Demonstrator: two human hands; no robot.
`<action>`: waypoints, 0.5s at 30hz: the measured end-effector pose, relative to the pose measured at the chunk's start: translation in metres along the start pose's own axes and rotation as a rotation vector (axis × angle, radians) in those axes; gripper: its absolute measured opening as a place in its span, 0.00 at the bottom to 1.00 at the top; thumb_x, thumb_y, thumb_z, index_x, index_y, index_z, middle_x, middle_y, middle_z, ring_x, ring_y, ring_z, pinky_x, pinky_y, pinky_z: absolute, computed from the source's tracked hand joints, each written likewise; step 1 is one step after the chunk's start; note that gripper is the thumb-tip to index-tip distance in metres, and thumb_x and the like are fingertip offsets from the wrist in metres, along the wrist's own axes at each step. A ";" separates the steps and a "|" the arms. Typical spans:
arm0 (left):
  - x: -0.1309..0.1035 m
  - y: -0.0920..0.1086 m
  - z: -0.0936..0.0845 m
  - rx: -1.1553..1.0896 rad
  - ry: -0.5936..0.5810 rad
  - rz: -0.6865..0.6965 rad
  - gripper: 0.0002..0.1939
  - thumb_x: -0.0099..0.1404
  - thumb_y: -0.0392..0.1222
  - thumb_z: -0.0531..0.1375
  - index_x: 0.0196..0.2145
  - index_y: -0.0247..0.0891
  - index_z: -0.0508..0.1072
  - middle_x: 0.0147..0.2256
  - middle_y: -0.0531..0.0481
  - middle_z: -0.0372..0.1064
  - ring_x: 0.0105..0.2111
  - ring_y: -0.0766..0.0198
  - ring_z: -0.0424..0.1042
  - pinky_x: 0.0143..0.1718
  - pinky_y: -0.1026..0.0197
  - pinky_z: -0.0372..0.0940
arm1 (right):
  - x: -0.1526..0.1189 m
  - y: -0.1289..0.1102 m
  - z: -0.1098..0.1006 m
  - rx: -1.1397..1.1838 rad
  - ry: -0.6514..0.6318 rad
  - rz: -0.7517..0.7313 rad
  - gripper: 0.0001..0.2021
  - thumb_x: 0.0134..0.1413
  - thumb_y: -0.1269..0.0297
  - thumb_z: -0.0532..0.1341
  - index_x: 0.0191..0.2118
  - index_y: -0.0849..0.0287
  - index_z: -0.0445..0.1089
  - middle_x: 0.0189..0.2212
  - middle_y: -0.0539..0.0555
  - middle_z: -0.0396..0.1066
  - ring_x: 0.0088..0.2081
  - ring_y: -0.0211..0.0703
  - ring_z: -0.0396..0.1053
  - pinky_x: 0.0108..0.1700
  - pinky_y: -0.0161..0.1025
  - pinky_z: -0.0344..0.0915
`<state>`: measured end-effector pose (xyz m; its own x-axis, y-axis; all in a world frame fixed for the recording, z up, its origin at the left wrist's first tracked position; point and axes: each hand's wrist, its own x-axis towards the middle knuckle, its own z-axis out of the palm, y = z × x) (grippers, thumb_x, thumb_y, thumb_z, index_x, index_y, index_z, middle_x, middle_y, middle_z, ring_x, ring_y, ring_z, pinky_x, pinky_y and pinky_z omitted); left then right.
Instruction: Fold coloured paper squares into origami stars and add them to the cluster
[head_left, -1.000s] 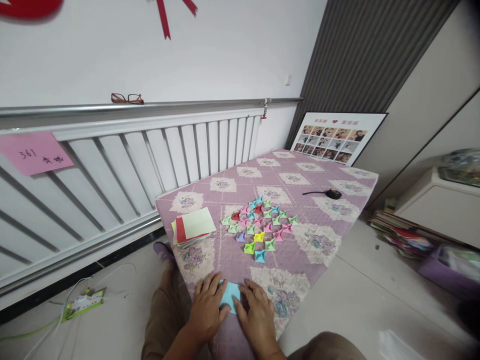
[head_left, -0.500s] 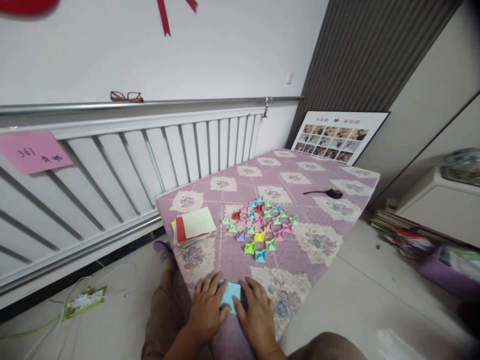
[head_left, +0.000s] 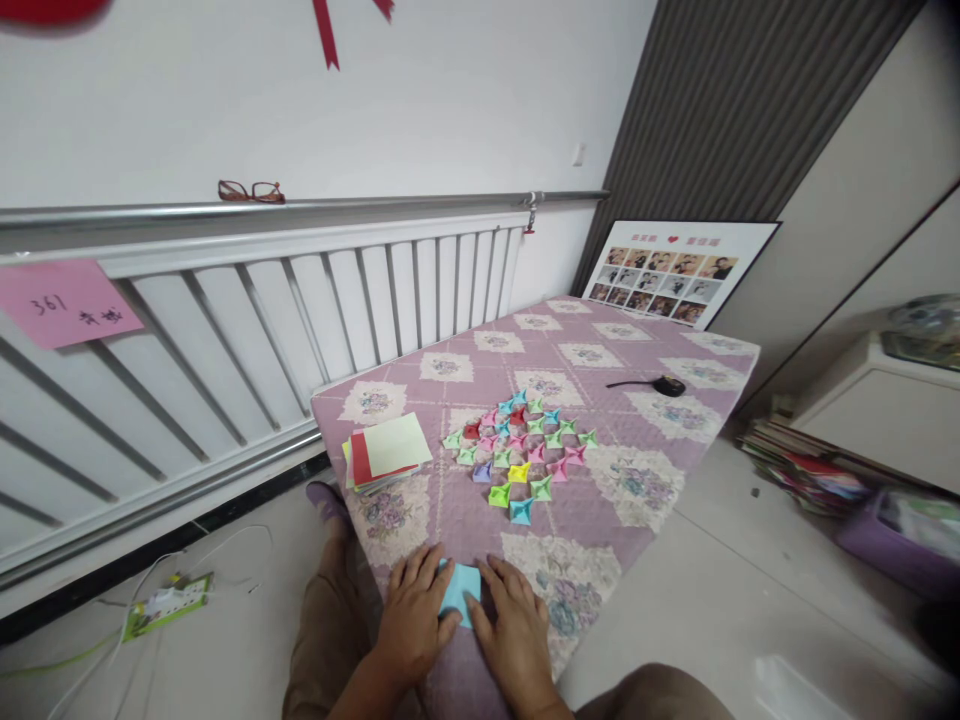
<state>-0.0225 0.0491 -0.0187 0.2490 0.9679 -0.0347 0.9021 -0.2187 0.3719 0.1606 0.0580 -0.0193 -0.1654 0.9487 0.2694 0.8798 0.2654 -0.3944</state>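
A small light-blue paper square [head_left: 460, 592] lies on the cloth-covered table at the near edge. My left hand [head_left: 417, 608] rests flat with its fingers over the paper's left side. On the right side, my right hand [head_left: 514, 622] lies with its thumb on the paper and its fingers spread on the cloth. Beyond my hands, several small folded paper pieces [head_left: 518, 473] in blue, green, pink, red, yellow and purple stand in slanting rows. A stack of coloured paper sheets [head_left: 390, 447], pale green and red on top, sits at the table's left edge.
The purple flowered tablecloth [head_left: 555, 420] bears a black object with a cord [head_left: 667, 386] at the right. A white radiator [head_left: 300, 330] runs along the left, with glasses [head_left: 251, 191] above it. A photo board [head_left: 667, 275] leans at the far end.
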 end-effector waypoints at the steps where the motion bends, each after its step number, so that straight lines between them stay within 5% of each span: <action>1: 0.000 0.000 0.000 0.001 0.000 0.000 0.30 0.65 0.48 0.55 0.63 0.50 0.56 0.66 0.53 0.46 0.64 0.50 0.44 0.63 0.43 0.39 | 0.000 0.000 0.000 0.004 0.000 0.000 0.20 0.57 0.54 0.57 0.54 0.48 0.68 0.54 0.54 0.69 0.55 0.53 0.63 0.51 0.51 0.62; 15: 0.001 0.001 0.000 0.012 -0.017 -0.013 0.30 0.64 0.47 0.55 0.63 0.50 0.55 0.66 0.52 0.46 0.64 0.51 0.44 0.63 0.43 0.38 | 0.000 -0.001 -0.003 0.020 -0.030 0.003 0.19 0.58 0.55 0.56 0.54 0.49 0.68 0.54 0.54 0.68 0.56 0.53 0.62 0.51 0.51 0.61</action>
<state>-0.0220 0.0496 -0.0181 0.2430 0.9685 -0.0551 0.9096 -0.2077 0.3599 0.1612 0.0574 -0.0164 -0.1761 0.9542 0.2419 0.8711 0.2655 -0.4131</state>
